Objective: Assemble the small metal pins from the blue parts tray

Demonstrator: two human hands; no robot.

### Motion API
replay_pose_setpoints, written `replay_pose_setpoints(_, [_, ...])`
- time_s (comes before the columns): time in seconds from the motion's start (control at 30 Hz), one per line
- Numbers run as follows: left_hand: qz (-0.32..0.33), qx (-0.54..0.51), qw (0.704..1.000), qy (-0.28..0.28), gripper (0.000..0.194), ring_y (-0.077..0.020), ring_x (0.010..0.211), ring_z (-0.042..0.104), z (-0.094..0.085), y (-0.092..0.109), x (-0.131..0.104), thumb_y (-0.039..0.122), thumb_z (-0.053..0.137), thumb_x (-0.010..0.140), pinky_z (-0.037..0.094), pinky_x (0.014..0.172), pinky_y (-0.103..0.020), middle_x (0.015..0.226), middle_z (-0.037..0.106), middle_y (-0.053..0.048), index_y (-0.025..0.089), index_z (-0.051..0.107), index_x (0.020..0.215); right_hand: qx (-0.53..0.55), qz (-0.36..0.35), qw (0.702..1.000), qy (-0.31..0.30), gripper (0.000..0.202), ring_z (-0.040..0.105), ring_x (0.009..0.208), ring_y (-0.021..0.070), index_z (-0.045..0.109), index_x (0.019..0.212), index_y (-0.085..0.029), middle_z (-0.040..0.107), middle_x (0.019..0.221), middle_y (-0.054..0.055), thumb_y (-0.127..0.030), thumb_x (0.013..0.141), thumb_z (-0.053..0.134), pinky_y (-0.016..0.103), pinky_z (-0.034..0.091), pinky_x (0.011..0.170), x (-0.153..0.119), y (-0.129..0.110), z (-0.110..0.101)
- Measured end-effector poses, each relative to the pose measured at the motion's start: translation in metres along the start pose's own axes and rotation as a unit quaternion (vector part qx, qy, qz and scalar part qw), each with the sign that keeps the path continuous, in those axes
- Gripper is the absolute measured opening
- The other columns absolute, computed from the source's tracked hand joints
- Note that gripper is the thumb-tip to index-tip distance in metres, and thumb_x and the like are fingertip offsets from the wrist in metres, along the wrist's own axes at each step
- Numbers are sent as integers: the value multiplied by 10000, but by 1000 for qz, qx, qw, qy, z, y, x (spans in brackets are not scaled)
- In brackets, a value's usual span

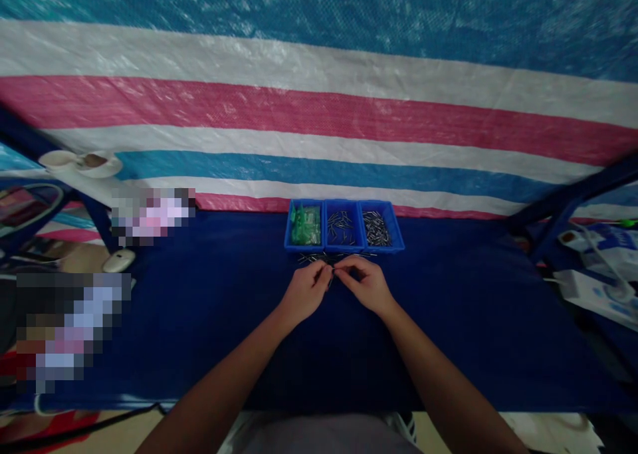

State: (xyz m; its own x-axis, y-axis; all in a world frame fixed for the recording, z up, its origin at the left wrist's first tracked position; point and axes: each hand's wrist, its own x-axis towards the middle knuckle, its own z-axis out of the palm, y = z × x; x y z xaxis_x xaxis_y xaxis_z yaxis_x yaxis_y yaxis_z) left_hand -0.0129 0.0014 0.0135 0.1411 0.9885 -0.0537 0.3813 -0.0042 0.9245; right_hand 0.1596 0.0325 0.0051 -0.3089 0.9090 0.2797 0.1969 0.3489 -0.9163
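Note:
My left hand (310, 286) and my right hand (365, 281) meet over the dark blue table, fingertips pinched together around a small dark piece (333, 270) too tiny to name. Just beyond my fingers lies a loose row of thin dark metal pins (308, 258), partly hidden by the hands. Behind them stand three blue bins side by side. The left bin (288, 236) holds green and clear plastic packets (306, 227). A few thin metal pins lie in the middle bin (343, 246). Many short metal pins fill the right bin (396, 231).
A striped plastic sheet (319, 115) hangs behind the table (209, 321). At the left edge sits a white computer mouse (118, 260), near blurred-out patches. A white power strip (598, 298) with cables lies at the right, beside a blue frame post (558, 198).

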Motion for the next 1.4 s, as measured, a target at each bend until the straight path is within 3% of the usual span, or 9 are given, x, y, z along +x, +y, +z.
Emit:
replay_pose_setpoints(0.2, [-29,-84,996,15,288,-103,532,537,11,0,6,435,447,946,431,569,-236,619,560,42,192,547,828,-16,10,999,40,90,649,683,151,724,881,-210,704,782,36,-269,833,677,280,525,642,0,2,1])
replay_pose_setpoints(0.33, [9,-59,997,52,269,-107,558,539,16,-8,2,430,462,950,427,581,-240,642,565,36,191,585,957,-23,7,999,45,94,650,686,155,726,880,-213,707,791,38,-278,837,674,287,529,646,0,2,1])
replay_pose_setpoints(0.5, [21,-56,997,50,276,-115,551,538,18,-15,-1,430,486,941,418,549,-241,632,552,35,195,596,1034,-29,0,999,40,92,666,709,166,728,890,-231,716,804,39,-285,844,669,294,541,645,0,1,1])
replay_pose_setpoints(0.67, [22,-60,996,54,256,-112,546,535,12,-13,0,416,481,944,417,538,-234,650,563,29,201,600,1014,-22,0,999,34,81,678,719,166,726,887,-239,719,810,37,-270,850,662,288,548,640,1,0,5])
replay_pose_setpoints(0.87, [82,12,996,46,228,-127,648,569,1,-13,2,371,479,945,443,612,-243,777,642,-10,211,642,949,-25,4,999,30,82,672,708,171,731,897,-245,716,806,35,-271,848,671,299,548,638,0,-3,6])
replay_pose_setpoints(1.27, [53,19,998,31,273,-118,612,527,1,-12,5,380,456,957,406,595,-233,677,581,13,190,607,832,-48,-14,999,15,83,679,726,171,720,905,-244,722,835,42,-264,863,652,301,555,650,0,-1,5])
replay_pose_setpoints(1.4, [54,16,998,28,265,-117,611,536,2,-12,5,391,462,954,413,593,-235,697,595,11,195,619,872,-50,-13,999,18,74,682,743,179,718,890,-246,722,835,41,-260,863,650,314,556,668,1,-3,5])
